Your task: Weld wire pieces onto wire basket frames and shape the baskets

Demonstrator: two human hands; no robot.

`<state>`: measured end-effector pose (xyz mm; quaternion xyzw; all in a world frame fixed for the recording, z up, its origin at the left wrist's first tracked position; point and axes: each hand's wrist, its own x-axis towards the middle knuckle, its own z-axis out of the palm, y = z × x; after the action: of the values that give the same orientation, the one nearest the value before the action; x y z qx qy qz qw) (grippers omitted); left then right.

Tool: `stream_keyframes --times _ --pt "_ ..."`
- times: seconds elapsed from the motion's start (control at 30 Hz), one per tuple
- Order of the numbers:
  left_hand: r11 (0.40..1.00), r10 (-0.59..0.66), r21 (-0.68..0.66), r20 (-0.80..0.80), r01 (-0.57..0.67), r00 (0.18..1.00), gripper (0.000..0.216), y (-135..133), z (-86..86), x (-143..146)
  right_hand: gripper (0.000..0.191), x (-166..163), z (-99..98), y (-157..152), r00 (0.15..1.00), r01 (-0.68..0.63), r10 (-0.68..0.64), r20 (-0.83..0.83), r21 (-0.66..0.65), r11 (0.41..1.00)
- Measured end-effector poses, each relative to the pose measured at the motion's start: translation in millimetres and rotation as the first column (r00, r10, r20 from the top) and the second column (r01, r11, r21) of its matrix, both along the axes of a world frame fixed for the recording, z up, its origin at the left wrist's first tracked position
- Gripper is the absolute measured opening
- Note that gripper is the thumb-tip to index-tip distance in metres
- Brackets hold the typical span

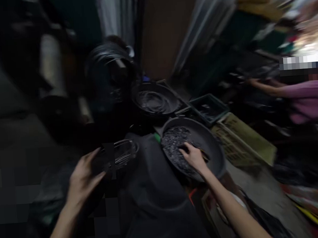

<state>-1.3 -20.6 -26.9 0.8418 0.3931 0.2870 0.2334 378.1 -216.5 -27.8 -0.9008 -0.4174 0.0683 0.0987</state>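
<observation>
- Nearest us, our left hand [83, 177] closes its fingers around a bundle of thin wire loops [122, 154], held out over a dark cloth [153, 192].
- Our right hand [194, 156] rests palm down, fingers spread, on a heap of small dark metal pieces [174, 143]; we cannot tell whether it grips any.
- Those pieces lie in a round dark pan [212, 144].
- Behind it sits a second pan [155, 101], with a green crate [209, 108] beside.
- At the far right, another person's arm [268, 87] reaches over a bench.

Dim floor [265, 195] with two dark pans [204, 137] [157, 101], green crate [209, 108], flattened cardboard [245, 142].
</observation>
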Motion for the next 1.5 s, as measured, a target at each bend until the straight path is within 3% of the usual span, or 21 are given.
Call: stream_keyframes --times 0.1,0.2,0.33,0.4,0.5,0.57,0.63,0.73,0.83,1.1,1.3,1.5 --pt "0.993 -0.113 -0.039 -0.092 0.110 0.989 0.067 -8.9 8.8 9.3 0.025 -28.4 13.0 15.9 0.982 -0.125 0.151 -0.115 0.207 0.970" --pt "0.988 -0.148 -0.055 -0.158 0.141 0.976 0.070 -9.4 9.3 15.1 0.026 -64.8 27.0 40.0 0.899 -0.133 0.281 -0.337 0.402 0.906" --pt "0.992 -0.123 0.006 -0.131 0.125 0.984 0.070 -8.9 6.7 15.6 0.033 -121.6 43.5 72.9 0.611 -0.088 0.358 -0.706 0.389 0.917" --pt "0.991 -0.119 0.043 -0.115 0.125 0.986 0.070 -9.9 8.2 15.0 0.037 -144.4 44.7 89.2 0.467 -0.044 0.354 -0.810 0.379 0.924" --pt "0.988 -0.123 0.081 -0.117 0.133 0.985 0.064 -9.4 12.9 14.3 0.038 -165.1 37.7 113.5 0.375 0.017 0.357 -0.856 0.391 0.920" --pt "0.986 -0.119 0.102 -0.129 0.132 0.985 0.061 -7.9 16.1 14.0 0.035 -173.5 32.0 125.9 0.408 0.034 0.368 -0.836 0.416 0.909" --pt "0.987 -0.095 0.113 -0.131 0.110 0.987 0.060 -5.8 18.1 13.1 0.030 -181.6 28.6 133.3 0.517 0.010 0.391 -0.762 0.462 0.887" --pt "0.993 -0.055 0.101 -0.110 0.066 0.992 0.062 -1.7 18.4 9.5 0.024 -195.6 27.3 136.8 0.698 -0.105 0.464 -0.545 0.563 0.820" --pt "0.995 -0.027 0.092 -0.072 0.034 0.997 0.062 3.9 17.0 3.8 0.022 -208.4 25.7 139.3 0.787 -0.188 0.504 -0.357 0.638 0.746" --pt "0.983 0.024 0.184 0.031 -0.029 0.999 0.062 25.2 18.0 -6.1 0.016 -223.9 20.3 167.2 0.806 -0.258 0.566 -0.170 0.761 0.595" --pt "0.966 0.060 0.246 0.065 -0.074 0.996 0.058 43.4 18.5 -6.4 0.017 -227.7 19.3 188.7 0.811 -0.257 0.565 -0.152 0.775 0.578" --pt "0.970 0.066 0.227 0.077 -0.082 0.995 0.064 57.9 12.6 -5.1 0.016 -226.7 16.5 202.4 0.803 -0.283 0.584 -0.114 0.791 0.543"
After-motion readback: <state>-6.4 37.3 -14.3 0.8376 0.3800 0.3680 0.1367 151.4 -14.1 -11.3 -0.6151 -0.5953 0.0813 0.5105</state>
